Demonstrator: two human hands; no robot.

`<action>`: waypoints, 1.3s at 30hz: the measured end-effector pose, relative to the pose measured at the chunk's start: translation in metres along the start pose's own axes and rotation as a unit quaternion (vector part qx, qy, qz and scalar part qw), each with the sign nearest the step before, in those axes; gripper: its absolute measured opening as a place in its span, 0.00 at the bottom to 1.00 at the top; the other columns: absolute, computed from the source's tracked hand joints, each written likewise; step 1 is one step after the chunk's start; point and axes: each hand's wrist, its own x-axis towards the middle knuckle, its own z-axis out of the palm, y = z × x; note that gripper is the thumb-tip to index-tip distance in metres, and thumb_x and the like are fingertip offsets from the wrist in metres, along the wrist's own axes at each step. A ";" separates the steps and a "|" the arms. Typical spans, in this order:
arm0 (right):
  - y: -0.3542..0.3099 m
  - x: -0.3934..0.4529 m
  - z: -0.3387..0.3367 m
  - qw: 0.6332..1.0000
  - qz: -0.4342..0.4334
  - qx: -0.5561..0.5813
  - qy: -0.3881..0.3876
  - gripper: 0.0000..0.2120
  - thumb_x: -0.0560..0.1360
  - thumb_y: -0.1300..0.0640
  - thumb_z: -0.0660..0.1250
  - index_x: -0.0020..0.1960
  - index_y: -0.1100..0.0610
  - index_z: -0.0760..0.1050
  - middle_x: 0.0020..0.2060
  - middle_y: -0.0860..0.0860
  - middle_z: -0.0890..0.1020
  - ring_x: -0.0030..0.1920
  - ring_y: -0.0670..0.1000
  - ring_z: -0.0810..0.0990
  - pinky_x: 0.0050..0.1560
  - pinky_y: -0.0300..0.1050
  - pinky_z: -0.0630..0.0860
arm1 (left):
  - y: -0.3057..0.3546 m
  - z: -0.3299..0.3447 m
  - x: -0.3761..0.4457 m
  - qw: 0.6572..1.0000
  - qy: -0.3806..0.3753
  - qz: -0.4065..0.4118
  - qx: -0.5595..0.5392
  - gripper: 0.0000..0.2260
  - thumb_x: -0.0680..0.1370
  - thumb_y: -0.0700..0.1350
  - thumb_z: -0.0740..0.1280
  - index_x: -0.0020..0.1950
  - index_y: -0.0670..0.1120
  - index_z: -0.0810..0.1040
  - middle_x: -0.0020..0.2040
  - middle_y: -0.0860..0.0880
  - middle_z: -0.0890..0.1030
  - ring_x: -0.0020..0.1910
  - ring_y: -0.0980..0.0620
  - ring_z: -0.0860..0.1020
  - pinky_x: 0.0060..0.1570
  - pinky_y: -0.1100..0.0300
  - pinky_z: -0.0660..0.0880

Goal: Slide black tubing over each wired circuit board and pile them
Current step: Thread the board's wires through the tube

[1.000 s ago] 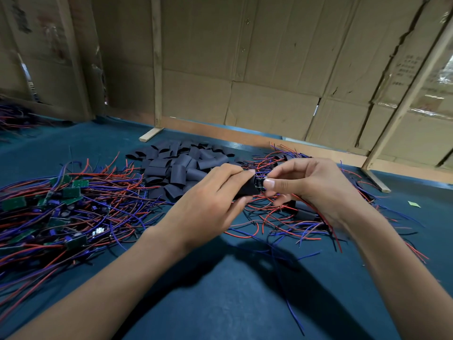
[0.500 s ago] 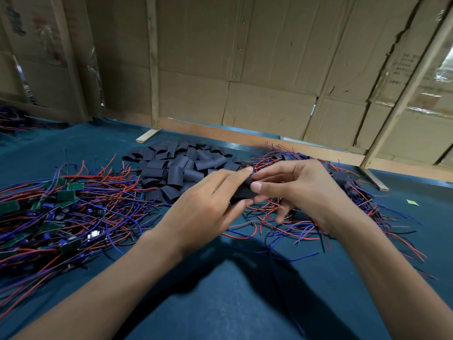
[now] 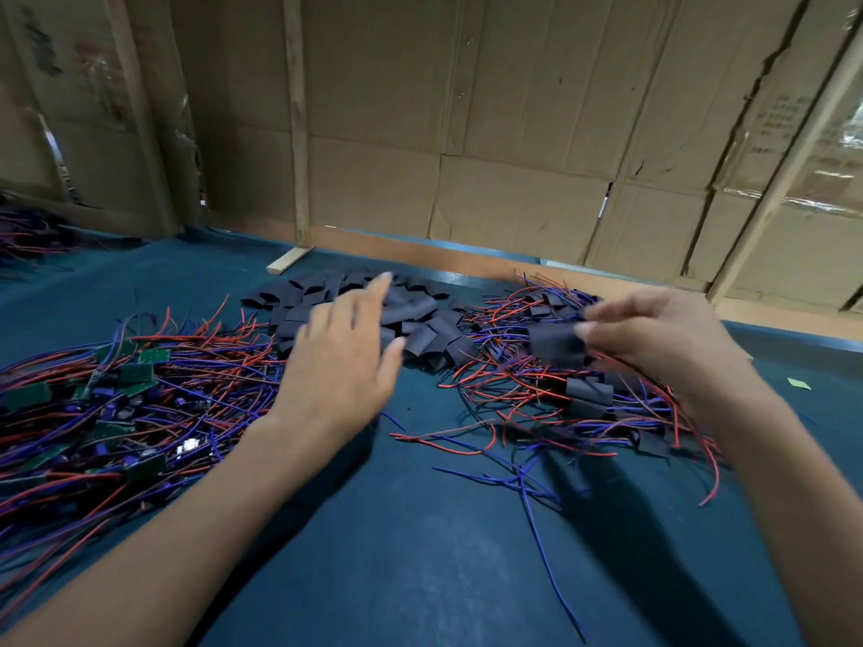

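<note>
At the left edge of the bench (image 3: pixel 420 576) lies the heap of bare circuit boards (image 3: pixel 116 403), green boards tangled in red and purple wires. Your left hand (image 3: pixel 345 361) hovers just right of this heap, with fingers straight and spread, holding nothing; the fingertips reach over the pile of loose black tubing pieces (image 3: pixel 420 324) near the far edge, and I cannot tell if they touch it. To the right, your right hand (image 3: pixel 654 338) pinches 1 sleeved board (image 3: pixel 558 345) between thumb and fingers, and the black tubing covers it fully. You hold it just above the pile of finished boards (image 3: pixel 588 394) toward the right edge, where more black sleeves lie among red and purple wires. A small green scrap (image 3: pixel 798 383) lies at the right edge, apart from the pile.
</note>
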 end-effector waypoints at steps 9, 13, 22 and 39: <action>-0.003 -0.003 0.010 0.986 -0.080 -0.102 0.102 0.09 0.75 0.54 0.73 0.55 0.52 0.83 0.50 0.50 0.85 0.54 0.49 0.82 0.57 0.43 0.75 | -0.028 0.010 0.008 0.971 -0.153 -0.094 0.158 0.13 0.82 0.56 0.59 0.63 0.53 0.75 0.59 0.49 0.80 0.63 0.44 0.71 0.57 0.46 0.59; -0.009 -0.009 0.023 0.988 -0.115 -0.077 0.061 0.03 0.76 0.58 0.72 0.45 0.52 0.84 0.41 0.47 0.86 0.41 0.44 0.81 0.45 0.35 0.74 | -0.021 0.006 0.005 0.993 -0.060 0.001 0.098 0.11 0.82 0.54 0.61 0.54 0.51 0.81 0.52 0.50 0.81 0.56 0.44 0.76 0.55 0.47 0.63; -0.006 -0.032 0.070 0.974 -0.046 0.098 -0.200 0.21 0.74 0.58 0.76 0.66 0.57 0.78 0.43 0.55 0.88 0.43 0.52 0.87 0.48 0.48 0.85 | 0.040 0.002 -0.022 0.952 0.101 0.123 -0.260 0.05 0.78 0.43 0.72 0.45 0.42 0.80 0.40 0.50 0.78 0.38 0.51 0.77 0.42 0.59 0.74; -0.010 -0.013 0.037 0.966 -0.054 0.215 -0.131 0.31 0.61 0.52 0.79 0.62 0.58 0.81 0.53 0.64 0.84 0.43 0.54 0.80 0.35 0.42 0.80 | -0.018 -0.041 0.010 0.964 -0.092 -0.123 0.218 0.20 0.78 0.61 0.64 0.64 0.50 0.74 0.63 0.45 0.76 0.63 0.40 0.71 0.60 0.45 0.65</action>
